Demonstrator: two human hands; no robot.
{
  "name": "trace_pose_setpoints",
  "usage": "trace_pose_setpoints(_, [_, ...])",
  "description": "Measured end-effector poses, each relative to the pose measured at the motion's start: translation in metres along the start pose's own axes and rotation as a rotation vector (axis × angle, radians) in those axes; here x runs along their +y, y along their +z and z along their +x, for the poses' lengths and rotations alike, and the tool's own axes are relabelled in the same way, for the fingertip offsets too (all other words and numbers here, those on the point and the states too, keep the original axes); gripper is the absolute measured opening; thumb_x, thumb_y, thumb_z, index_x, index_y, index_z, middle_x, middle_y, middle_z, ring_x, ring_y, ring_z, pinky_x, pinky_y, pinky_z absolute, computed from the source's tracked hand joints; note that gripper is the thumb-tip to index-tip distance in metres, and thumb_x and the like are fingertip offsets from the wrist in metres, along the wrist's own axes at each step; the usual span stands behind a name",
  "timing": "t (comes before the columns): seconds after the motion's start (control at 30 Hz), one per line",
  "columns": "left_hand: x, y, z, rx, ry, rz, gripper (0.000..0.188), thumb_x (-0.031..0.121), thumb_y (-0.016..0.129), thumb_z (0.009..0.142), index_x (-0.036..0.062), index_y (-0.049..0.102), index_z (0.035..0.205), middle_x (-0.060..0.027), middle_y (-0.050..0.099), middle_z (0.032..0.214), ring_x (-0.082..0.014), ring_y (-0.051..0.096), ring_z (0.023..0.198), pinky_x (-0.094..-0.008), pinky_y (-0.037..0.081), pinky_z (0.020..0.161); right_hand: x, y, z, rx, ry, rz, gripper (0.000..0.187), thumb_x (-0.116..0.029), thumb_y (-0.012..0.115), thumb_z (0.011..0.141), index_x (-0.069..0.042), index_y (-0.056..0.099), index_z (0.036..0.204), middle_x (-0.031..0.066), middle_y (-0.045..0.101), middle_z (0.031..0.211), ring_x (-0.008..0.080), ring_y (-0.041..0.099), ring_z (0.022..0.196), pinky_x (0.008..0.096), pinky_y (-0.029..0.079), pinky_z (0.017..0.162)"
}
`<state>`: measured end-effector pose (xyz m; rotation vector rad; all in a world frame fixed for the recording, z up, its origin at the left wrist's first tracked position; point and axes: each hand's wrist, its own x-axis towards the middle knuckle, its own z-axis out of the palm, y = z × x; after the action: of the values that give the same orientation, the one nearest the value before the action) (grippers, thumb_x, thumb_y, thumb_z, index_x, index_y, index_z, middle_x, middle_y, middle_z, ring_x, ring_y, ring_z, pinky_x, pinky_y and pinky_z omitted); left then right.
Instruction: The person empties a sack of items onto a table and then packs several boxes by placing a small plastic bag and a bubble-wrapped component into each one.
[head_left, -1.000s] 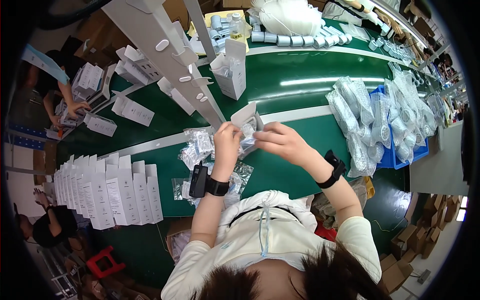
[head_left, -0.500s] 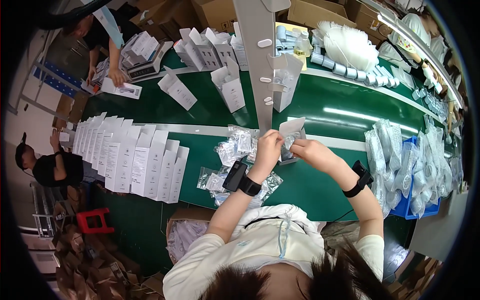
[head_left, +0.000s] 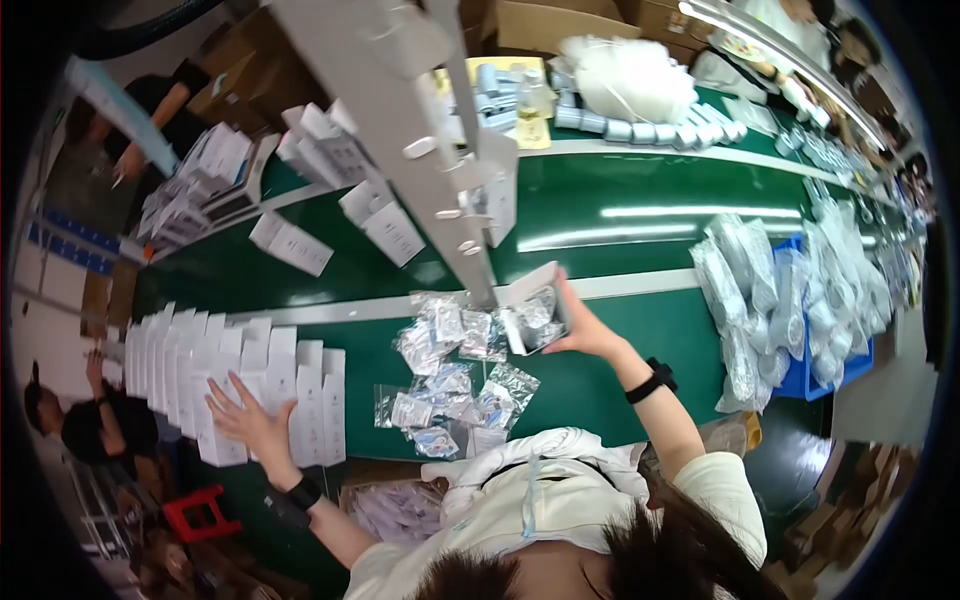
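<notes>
My right hand (head_left: pixel 584 322) grips a small white carton (head_left: pixel 538 310) by its right side. The carton's top is unfolded, and clear plastic-wrapped contents show inside. My left hand (head_left: pixel 250 420), fingers spread, is over the front of a row of upright white cartons (head_left: pixel 240 365) at the left; whether it touches them I cannot tell. Between my hands lies a loose pile of small clear plastic packets (head_left: pixel 440 385) on the green table (head_left: pixel 630 350). Each wrist wears a black strap.
A grey metal post (head_left: pixel 410 140) rises behind the packets. Bubble-wrapped parts (head_left: pixel 745 290) fill and surround a blue bin (head_left: pixel 800 375) at the right. More white cartons (head_left: pixel 385 222) stand across the table. An opened cardboard box (head_left: pixel 395 505) sits below the near edge. Other people work at the far left and far right.
My left hand has left the small carton and moved left to the carton row. My right hand has shifted to the carton's side and tilted it. The view has turned somewhat.
</notes>
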<state>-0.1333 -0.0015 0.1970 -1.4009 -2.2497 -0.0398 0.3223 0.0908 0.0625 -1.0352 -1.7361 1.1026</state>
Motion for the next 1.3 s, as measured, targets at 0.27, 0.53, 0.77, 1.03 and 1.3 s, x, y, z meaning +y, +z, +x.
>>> trace_pose_setpoints(0.27, [-0.003,0.002,-0.038,-0.251,0.125,-0.3,0.09,0.005,0.071,0.06,0.0081,0.022,0.136,-0.0151,0.02,0.14,-0.0333,0.02,0.129,-0.0523,0.022,0.098,0.021,-0.054,0.054,0.43,0.168,0.463,0.095,-0.007,0.076,0.057,-0.006,0.019,0.134,0.0099,0.04,0.126,0.0195,0.038,0.118,0.0318,0.032,0.096])
trace_pose_setpoints(0.53, [0.224,-0.064,-0.107,-0.461,0.715,-1.245,0.086,0.025,0.077,0.057,0.0102,0.03,0.128,-0.0247,0.023,0.127,-0.0425,0.03,0.111,-0.0496,0.03,0.09,0.102,-0.15,0.109,0.839,0.034,0.025,0.097,-0.022,0.077,0.06,-0.007,0.017,0.135,0.0155,0.041,0.122,0.03,0.041,0.112,0.0359,0.037,0.092])
trace_pose_setpoints(0.77, [0.342,0.003,-0.129,-0.701,0.632,-0.797,0.08,0.03,0.07,0.068,0.004,0.025,0.13,-0.0234,0.025,0.124,-0.042,0.033,0.11,-0.046,0.031,0.091,0.091,-0.194,-0.008,0.685,0.401,-1.175,0.039,-0.024,0.062,0.075,0.0,0.053,0.105,0.0178,0.052,0.1,0.0357,0.047,0.096,0.0422,0.039,0.083])
trace_pose_setpoints(1.03, [0.386,0.108,-0.103,-1.18,0.519,-1.39,0.078,0.026,0.067,0.072,0.0053,0.023,0.132,-0.017,0.034,0.123,-0.0295,0.038,0.113,-0.0367,0.035,0.092,0.117,-0.26,-0.091,0.262,0.941,-1.108,0.044,-0.018,0.069,0.06,-0.003,0.053,0.098,0.0218,0.053,0.098,0.0388,0.053,0.088,0.0425,0.045,0.076])
trace_pose_setpoints(1.3, [0.362,0.003,-0.075,-1.124,0.461,-1.926,0.082,0.01,0.07,0.062,0.0127,0.025,0.131,-0.011,0.038,0.121,-0.0236,0.04,0.113,-0.0344,0.037,0.091,0.065,-0.218,-0.087,0.084,0.886,-0.646,0.08,-0.013,0.071,0.054,-0.013,0.034,0.125,0.022,0.047,0.112,0.0357,0.048,0.102,0.0406,0.044,0.082])
